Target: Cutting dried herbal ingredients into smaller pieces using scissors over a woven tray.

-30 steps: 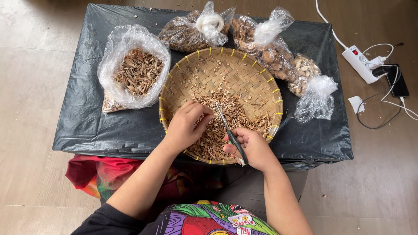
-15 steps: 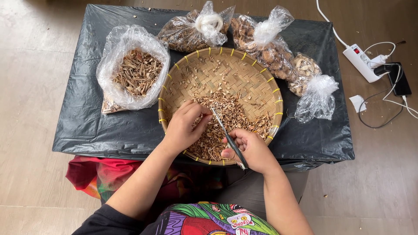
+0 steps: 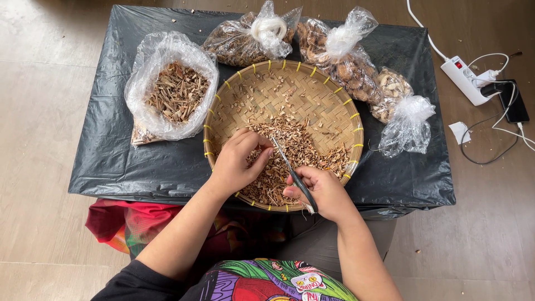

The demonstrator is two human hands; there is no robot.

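Compared with a second earlier, the left hand (image 3: 237, 164) is pinching chopped dried pieces (image 3: 290, 159) slightly lower in the woven tray (image 3: 334, 108), while the right hand (image 3: 320, 192) is gripping scissors (image 3: 294, 177). The tray is sitting on a black-covered counter (image 3: 111, 161), ringed by plastic bags (image 3: 170, 95); bare wooden floor (image 3: 39, 111) is lying open leftward.

Right hand (image 3: 323, 192) grips the scissors (image 3: 294, 175), blades angled up toward the left hand (image 3: 238, 161), which pinches a small piece over the heap of dried chopped bits (image 3: 295, 150) in the woven bamboo tray (image 3: 334, 106). An open bag of dried sticks (image 3: 174, 92) sits left; tied bags (image 3: 345, 56) behind, all on black plastic sheeting (image 3: 122, 161).
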